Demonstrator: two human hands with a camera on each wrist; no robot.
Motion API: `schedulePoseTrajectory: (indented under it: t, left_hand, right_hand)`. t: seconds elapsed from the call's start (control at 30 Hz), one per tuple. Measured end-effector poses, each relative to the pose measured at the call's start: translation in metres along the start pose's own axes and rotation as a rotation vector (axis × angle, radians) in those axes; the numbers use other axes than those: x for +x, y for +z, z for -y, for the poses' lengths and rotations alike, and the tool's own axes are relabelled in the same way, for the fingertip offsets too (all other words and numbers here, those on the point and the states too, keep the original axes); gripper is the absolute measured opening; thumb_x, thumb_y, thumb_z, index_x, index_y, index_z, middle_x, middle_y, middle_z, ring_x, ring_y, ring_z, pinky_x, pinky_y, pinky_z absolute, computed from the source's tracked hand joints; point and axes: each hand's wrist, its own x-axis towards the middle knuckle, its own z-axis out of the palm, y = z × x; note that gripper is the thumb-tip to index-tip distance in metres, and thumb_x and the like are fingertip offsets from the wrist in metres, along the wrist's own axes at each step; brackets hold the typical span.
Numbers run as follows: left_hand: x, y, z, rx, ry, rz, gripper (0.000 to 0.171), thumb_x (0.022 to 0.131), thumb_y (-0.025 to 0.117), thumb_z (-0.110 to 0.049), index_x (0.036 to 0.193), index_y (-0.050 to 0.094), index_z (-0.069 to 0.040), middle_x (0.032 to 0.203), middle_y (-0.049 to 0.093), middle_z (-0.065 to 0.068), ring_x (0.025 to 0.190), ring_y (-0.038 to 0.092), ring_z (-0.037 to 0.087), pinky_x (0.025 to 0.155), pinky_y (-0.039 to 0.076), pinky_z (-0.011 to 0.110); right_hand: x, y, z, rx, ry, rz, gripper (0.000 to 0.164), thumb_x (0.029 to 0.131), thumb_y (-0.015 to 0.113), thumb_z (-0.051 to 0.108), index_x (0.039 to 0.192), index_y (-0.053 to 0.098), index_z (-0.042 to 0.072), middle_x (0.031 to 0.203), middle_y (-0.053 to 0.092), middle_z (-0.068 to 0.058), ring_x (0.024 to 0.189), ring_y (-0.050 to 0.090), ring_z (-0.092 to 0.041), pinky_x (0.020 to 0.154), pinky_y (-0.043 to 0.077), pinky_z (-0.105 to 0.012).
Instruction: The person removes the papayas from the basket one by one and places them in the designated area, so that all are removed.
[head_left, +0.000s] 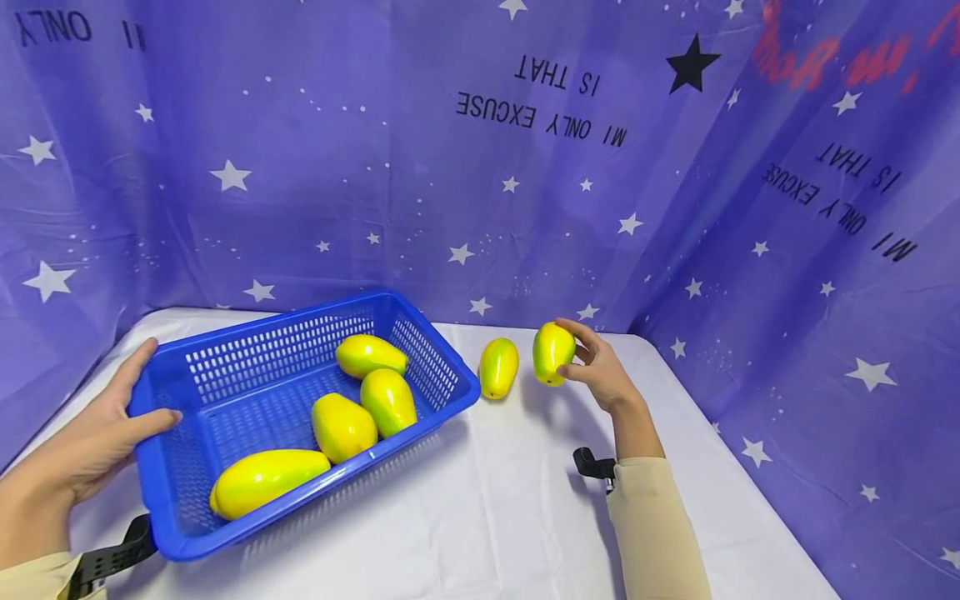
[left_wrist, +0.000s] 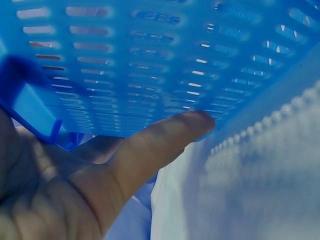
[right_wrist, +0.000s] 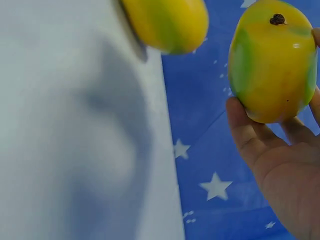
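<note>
My left hand grips the left end of a blue plastic basket, thumb and fingers on either side of its wall. In the left wrist view, that hand lies against the slotted plastic of the basket. Several yellow-green papayas lie inside the basket. My right hand holds one papaya above the table, pinched between thumb and fingers; the right wrist view shows this papaya with its dark stem end. Another papaya lies between the basket and my right hand.
A white cloth covers the table. Purple-blue curtains with stars and lettering hang behind and to the right. Black wrist mounts sit on both forearms.
</note>
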Motion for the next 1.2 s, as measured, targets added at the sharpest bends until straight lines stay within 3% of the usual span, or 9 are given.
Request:
schedulePoseTrajectory:
  t: [0.23, 0.33, 0.47, 0.67, 0.8, 0.87, 0.97, 1.07, 1.2]
  left_hand:
    - [-0.001, 0.0, -0.001, 0.023, -0.028, -0.018, 0.099, 0.096, 0.052, -0.001, 0.149, -0.016, -0.049, 0.151, -0.021, 0.033, 0.096, 0.047, -0.005, 0.068, 0.056, 0.031]
    - [-0.002, 0.001, -0.001, 0.096, -0.058, -0.036, 0.099, 0.096, 0.053, -0.006, 0.147, -0.018, -0.052, 0.152, -0.022, 0.033, 0.105, 0.047, 0.016, 0.069, 0.055, 0.03]
    - [-0.002, 0.003, -0.003, 0.124, -0.088, -0.039, 0.099, 0.097, 0.053, -0.008, 0.146, -0.021, -0.052, 0.151, -0.021, 0.035, 0.115, 0.033, 0.047, 0.069, 0.055, 0.029]
    - [0.0, 0.003, -0.007, 0.108, -0.085, -0.033, 0.099, 0.096, 0.053, -0.007, 0.147, -0.02, -0.051, 0.151, -0.021, 0.035, 0.113, 0.038, 0.039, 0.069, 0.055, 0.032]
    - [0.001, 0.003, -0.009, 0.122, -0.085, -0.041, 0.098, 0.097, 0.052, -0.007, 0.146, -0.022, -0.05, 0.152, -0.022, 0.033, 0.117, 0.024, 0.055, 0.069, 0.055, 0.031]
    - [0.001, 0.002, -0.01, 0.115, -0.081, -0.041, 0.098, 0.097, 0.052, -0.007, 0.146, -0.021, -0.05, 0.152, -0.022, 0.034, 0.116, 0.033, 0.048, 0.068, 0.055, 0.031]
    - [0.001, 0.001, -0.009, 0.076, -0.068, -0.032, 0.098, 0.097, 0.052, -0.004, 0.148, -0.019, -0.05, 0.152, -0.021, 0.034, 0.107, 0.046, 0.02, 0.068, 0.055, 0.03]
    - [0.002, 0.001, -0.008, 0.024, -0.055, -0.022, 0.099, 0.096, 0.052, -0.001, 0.149, -0.017, -0.049, 0.152, -0.019, 0.034, 0.096, 0.045, -0.002, 0.068, 0.055, 0.028]
    - [0.003, 0.003, -0.009, 0.028, -0.061, -0.021, 0.099, 0.095, 0.052, -0.002, 0.15, -0.016, -0.048, 0.152, -0.017, 0.033, 0.102, 0.045, 0.008, 0.07, 0.054, 0.025]
  right_hand:
    - [-0.004, -0.01, -0.022, -0.075, 0.068, -0.039, 0.083, 0.073, 0.069, -0.012, 0.148, 0.041, 0.008, 0.153, 0.033, -0.007, 0.133, 0.038, -0.033, 0.093, 0.047, -0.033]
    - [-0.003, -0.012, -0.029, -0.105, 0.112, -0.043, 0.083, 0.073, 0.07, -0.012, 0.148, 0.042, 0.011, 0.154, 0.032, -0.005, 0.136, 0.034, -0.034, 0.102, 0.04, -0.042]
    - [-0.005, -0.011, -0.031, -0.125, 0.167, -0.028, 0.084, 0.071, 0.071, -0.012, 0.148, 0.04, 0.005, 0.156, 0.028, -0.009, 0.14, 0.025, -0.041, 0.109, 0.027, -0.053]
    - [-0.012, -0.006, -0.024, -0.139, 0.187, -0.014, 0.082, 0.072, 0.068, -0.014, 0.147, 0.039, 0.002, 0.157, 0.024, -0.012, 0.14, 0.018, -0.046, 0.112, 0.021, -0.055]
    - [-0.009, -0.003, -0.022, -0.124, 0.174, 0.002, 0.081, 0.074, 0.067, -0.013, 0.148, 0.038, 0.001, 0.159, 0.02, -0.011, 0.14, 0.021, -0.043, 0.111, 0.023, -0.054]
    - [-0.008, -0.002, -0.021, -0.118, 0.172, 0.004, 0.08, 0.075, 0.068, -0.012, 0.147, 0.039, 0.001, 0.16, 0.019, -0.01, 0.141, 0.022, -0.041, 0.111, 0.025, -0.053]
    - [-0.007, 0.0, -0.021, -0.115, 0.188, -0.009, 0.078, 0.075, 0.069, -0.011, 0.147, 0.04, 0.001, 0.16, 0.018, -0.008, 0.141, 0.023, -0.038, 0.111, 0.026, -0.051]
    - [-0.008, 0.0, -0.02, -0.121, 0.211, -0.025, 0.077, 0.075, 0.07, -0.01, 0.146, 0.041, 0.001, 0.161, 0.017, -0.007, 0.142, 0.023, -0.036, 0.111, 0.027, -0.05]
    - [-0.009, 0.0, -0.019, -0.149, 0.224, -0.037, 0.076, 0.077, 0.071, -0.009, 0.146, 0.041, 0.0, 0.161, 0.017, -0.007, 0.142, 0.02, -0.038, 0.113, 0.023, -0.049]
